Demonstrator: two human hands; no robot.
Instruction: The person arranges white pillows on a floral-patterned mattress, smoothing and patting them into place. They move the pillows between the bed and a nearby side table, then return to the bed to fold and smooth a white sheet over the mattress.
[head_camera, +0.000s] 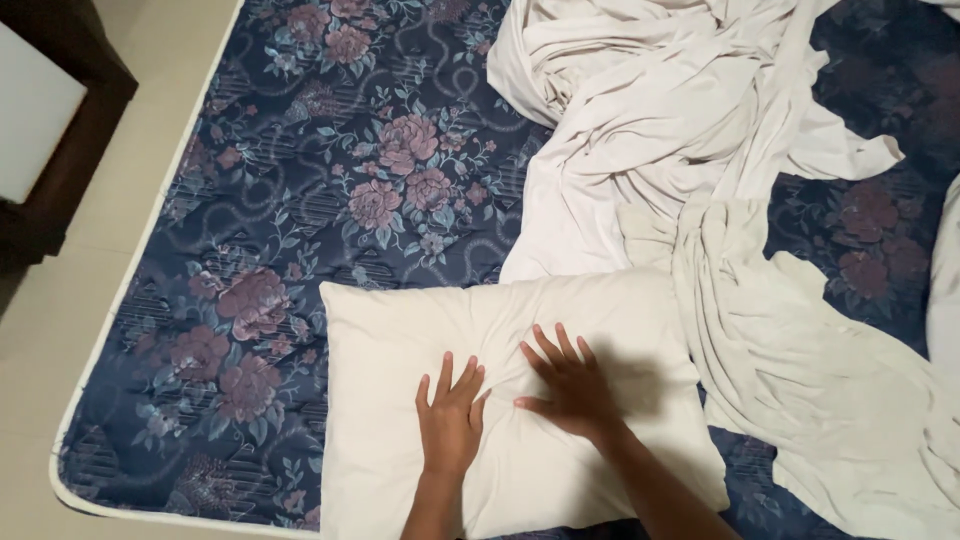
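**Two hands pressed flat on a cream pillow, bare mattress**

Cream pillow (400, 345), rectangular, lying flat on a floral mattress (270, 200), near its lower edge and toward the near corner. Cover plain, soft, slightly creased, with folds gathered toward the middle where the hands press in. Left hand (450, 420) palm down on the pillow's centre, fingers (445, 370) spread and extended, gripping nothing. Right hand (572, 390) just beside it, also palm down, fingers (555, 345) splayed and angled toward the upper left, closed on nothing; thumb pointing at the left hand, the two nearly touching. Shallow dent and radiating wrinkles between the hands.

Mattress dark blue, quilted, patterned with mauve roses and pale leaves, edged in white piping. Crumpled off-white sheet (700, 150) heaped over the upper right, one fold trailing down past the pillow's right edge and overlapping its corner. Pale tiled floor (130, 190) at left, with dark wooden furniture (90, 110) in the upper left corner.
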